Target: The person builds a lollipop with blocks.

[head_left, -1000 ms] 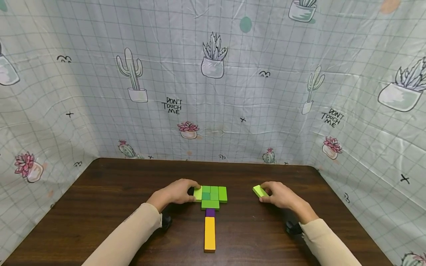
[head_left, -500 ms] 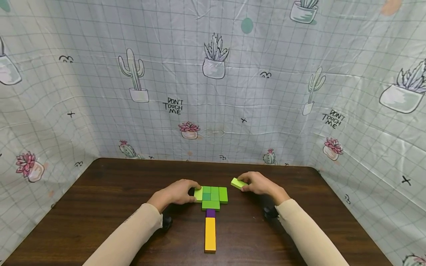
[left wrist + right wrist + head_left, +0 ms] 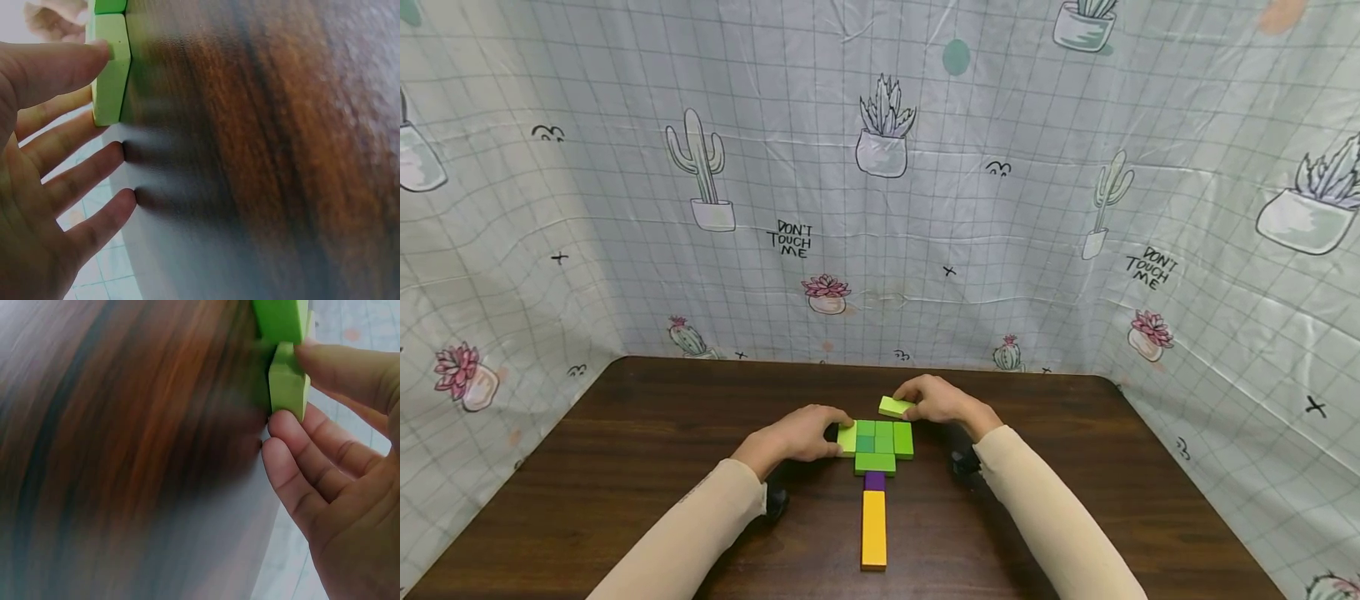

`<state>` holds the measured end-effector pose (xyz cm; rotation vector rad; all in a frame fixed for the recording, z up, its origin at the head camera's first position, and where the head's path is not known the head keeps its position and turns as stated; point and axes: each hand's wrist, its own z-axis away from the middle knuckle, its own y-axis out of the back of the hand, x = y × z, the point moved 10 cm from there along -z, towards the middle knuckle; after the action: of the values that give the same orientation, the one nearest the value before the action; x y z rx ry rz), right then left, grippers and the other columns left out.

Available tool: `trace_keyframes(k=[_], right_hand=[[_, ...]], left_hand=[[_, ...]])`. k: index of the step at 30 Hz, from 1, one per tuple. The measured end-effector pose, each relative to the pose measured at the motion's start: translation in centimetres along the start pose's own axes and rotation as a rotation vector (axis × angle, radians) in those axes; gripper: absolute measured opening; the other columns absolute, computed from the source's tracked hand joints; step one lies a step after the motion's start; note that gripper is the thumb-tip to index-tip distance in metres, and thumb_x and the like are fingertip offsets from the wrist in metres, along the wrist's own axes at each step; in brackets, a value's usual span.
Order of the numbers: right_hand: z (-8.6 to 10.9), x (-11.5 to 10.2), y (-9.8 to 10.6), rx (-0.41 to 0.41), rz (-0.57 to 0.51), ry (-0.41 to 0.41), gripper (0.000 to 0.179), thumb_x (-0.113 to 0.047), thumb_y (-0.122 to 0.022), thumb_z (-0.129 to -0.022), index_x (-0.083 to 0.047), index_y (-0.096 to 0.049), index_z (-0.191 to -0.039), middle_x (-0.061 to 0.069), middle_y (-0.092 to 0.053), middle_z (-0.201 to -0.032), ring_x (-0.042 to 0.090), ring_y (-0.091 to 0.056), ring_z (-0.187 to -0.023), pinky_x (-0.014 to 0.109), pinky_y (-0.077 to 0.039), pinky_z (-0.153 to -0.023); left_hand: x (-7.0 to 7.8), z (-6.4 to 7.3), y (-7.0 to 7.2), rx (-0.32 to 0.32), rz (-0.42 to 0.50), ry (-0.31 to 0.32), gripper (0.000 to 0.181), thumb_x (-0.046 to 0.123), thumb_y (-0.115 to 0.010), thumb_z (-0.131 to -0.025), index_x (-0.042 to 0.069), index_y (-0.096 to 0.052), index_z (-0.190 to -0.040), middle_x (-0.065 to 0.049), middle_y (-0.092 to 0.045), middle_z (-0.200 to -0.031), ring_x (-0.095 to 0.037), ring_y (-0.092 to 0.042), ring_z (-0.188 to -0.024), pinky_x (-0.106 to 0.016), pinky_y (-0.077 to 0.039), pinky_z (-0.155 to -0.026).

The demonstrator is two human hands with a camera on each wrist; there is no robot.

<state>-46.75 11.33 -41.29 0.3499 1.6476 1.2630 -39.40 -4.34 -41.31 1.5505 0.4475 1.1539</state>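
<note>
In the head view, flat blocks lie together on a dark wooden table [image 3: 715, 387]. My left hand [image 3: 801, 435] pinches a pale green block [image 3: 847, 440] at the left end of the group, thumb on its near end. Beside that block lie a teal square [image 3: 865, 444], green blocks [image 3: 884, 437] and a bright green block [image 3: 903, 440] at the right end. A wide green block [image 3: 875, 463], a purple square [image 3: 875, 481] and a long yellow block [image 3: 873, 529] run toward me. Just beyond the group, my right hand [image 3: 938, 401] holds another pale green block [image 3: 892, 407] crosswise between thumb and fingers.
A cloth [image 3: 760, 183] printed with potted cacti hangs behind the table and along both sides. The table's far edge [image 3: 775, 362] lies a short way past the blocks. A dark wrist device [image 3: 964, 462] sits under the right wrist.
My right hand has moved left with its pale green block, from well right of the group to just beyond its far side. That block has turned crosswise. My left hand stays put.
</note>
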Motion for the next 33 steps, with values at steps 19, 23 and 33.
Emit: trace_keyframes(k=[19, 23, 33], right_hand=[[-1.4, -3.1, -1.8, -0.07, 0.011, 0.035, 0.027, -0.014, -0.066, -0.091, -0.013, -0.069, -0.118, 0.0, -0.067, -0.105, 0.014, -0.06, -0.093, 0.029, -0.051, -0.075], [-1.3, -3.4, -1.8, -0.07, 0.009, 0.041, 0.027, -0.013, -0.066, -0.091, -0.012, -0.069, -0.117, 0.001, -0.067, -0.106, 0.014, -0.06, -0.094, 0.029, -0.051, -0.075], [-1.1, -3.3, -2.1, -0.087, -0.019, 0.032, 0.027, -0.01, -0.064, -0.091, -0.012, -0.069, -0.117, 0.001, -0.067, -0.107, 0.015, -0.06, -0.094, 0.03, -0.052, -0.076]], left_hand=[[-0.1, -0.1, 0.0, -0.011, 0.0, 0.009, 0.044, 0.022, -0.07, -0.088, 0.013, -0.059, -0.131, -0.005, -0.055, -0.133, -0.026, -0.047, -0.126, -0.045, -0.039, -0.103], [-0.1, -0.1, 0.1, -0.01, -0.005, 0.005, 0.045, 0.022, -0.07, -0.088, 0.013, -0.059, -0.131, -0.005, -0.055, -0.133, -0.026, -0.047, -0.126, -0.044, -0.039, -0.103], [0.0, -0.1, 0.1, -0.013, 0.014, -0.001, 0.044, 0.02, -0.07, -0.088, 0.012, -0.059, -0.13, -0.006, -0.056, -0.132, -0.026, -0.048, -0.125, -0.044, -0.04, -0.102]])
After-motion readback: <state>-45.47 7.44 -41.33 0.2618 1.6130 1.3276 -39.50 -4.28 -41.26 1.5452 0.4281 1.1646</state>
